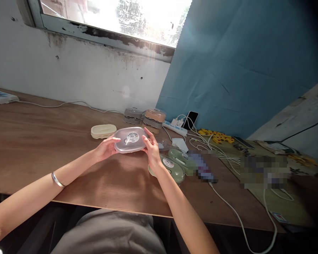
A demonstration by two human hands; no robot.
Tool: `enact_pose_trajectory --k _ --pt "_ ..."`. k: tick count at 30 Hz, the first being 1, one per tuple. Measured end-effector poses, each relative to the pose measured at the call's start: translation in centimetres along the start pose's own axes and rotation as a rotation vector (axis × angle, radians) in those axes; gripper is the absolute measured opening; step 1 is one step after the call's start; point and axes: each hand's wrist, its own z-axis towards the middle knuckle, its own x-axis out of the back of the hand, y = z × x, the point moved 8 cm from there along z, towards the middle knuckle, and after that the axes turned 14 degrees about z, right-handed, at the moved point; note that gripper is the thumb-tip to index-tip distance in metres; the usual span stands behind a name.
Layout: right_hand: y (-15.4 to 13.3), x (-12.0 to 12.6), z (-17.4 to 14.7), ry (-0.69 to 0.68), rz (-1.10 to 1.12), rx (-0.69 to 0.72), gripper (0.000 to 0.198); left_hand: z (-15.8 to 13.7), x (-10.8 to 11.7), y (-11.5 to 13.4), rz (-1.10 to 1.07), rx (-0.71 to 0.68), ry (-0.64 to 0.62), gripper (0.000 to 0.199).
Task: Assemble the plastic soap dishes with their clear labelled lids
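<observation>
Between my two hands I hold an oval plastic box with a clear lid and a round printed sticker, raised above the table. My left hand grips its left end, thumb on the top. Around the right end are the fingers of my right hand, with the thumb near the lid's edge. A cream oval box lies on the table just behind my left hand. Two green oval boxes with clear lids, a nearer one and a farther one, lie by my right hand, which partly covers the nearer one.
Stacked grey boxes and a stack topped by an orange-brown box stand by the wall. To their right are a power strip, a phone and tangled white cables. Yellow patterned pieces lie farther right on the wooden table.
</observation>
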Motion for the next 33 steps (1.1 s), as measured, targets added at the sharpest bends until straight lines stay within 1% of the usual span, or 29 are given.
enact_pose_trajectory --k 3,10,13,17,21,24,26,28,31,33 --pt "-0.3 -0.2 -0.1 -0.006 -0.021 0.035 0.050 0.1 0.1 0.0 0.007 -0.004 0.006 0.025" --pt "-1.1 -0.5 -0.1 -0.045 -0.078 0.197 0.045 0.2 0.0 -0.1 0.095 0.001 0.004 0.030" --pt "-1.1 -0.6 -0.1 -0.068 -0.114 0.213 0.045 0.1 0.0 -0.2 0.133 0.009 0.001 0.030" --pt "-0.5 -0.4 0.1 -0.049 -0.126 0.155 0.046 0.1 -0.1 -0.1 0.157 -0.003 0.003 0.033" --pt "0.2 0.2 0.2 0.003 -0.086 0.024 0.056 0.0 -0.1 0.1 0.159 -0.006 0.011 0.030" --pt "0.4 0.2 0.0 -0.018 -0.037 -0.085 0.065 0.0 0.0 0.1 0.152 0.006 0.023 0.025" --pt "0.3 0.1 -0.1 -0.035 -0.031 -0.109 0.065 0.0 0.1 0.0 0.148 0.019 0.031 0.022" --pt "0.2 -0.1 -0.1 -0.043 -0.059 -0.084 0.061 0.1 0.2 -0.2 0.145 0.030 0.037 0.020" --pt "-0.4 -0.4 0.0 -0.055 -0.184 0.065 0.047 0.2 0.3 -0.6 0.151 0.048 0.046 0.020" --pt "-0.8 -0.6 -0.1 -0.072 -0.302 0.144 0.042 0.1 0.0 -0.7 0.168 0.060 0.054 0.022"
